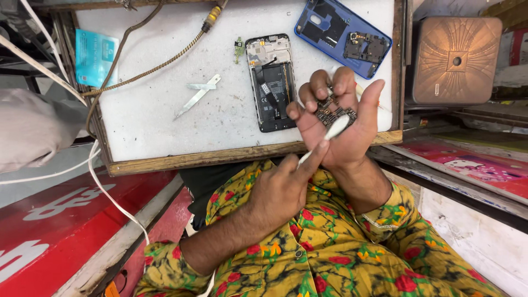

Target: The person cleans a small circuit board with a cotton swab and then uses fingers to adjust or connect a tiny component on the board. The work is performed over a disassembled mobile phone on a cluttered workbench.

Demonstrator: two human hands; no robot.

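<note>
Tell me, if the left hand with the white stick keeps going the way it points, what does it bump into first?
Most likely the small circuit board cupped in the right hand. The left hand aims its white tool up at that palm, and the tip already looks about on the board, though depth is hard to judge.

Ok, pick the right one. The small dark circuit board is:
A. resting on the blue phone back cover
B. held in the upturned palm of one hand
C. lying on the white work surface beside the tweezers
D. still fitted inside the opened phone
B: the small dark circuit board sits in the upturned right hand, fingers curled around it, while the left hand brings a white stick-shaped tool to it, above the white work surface.
</note>
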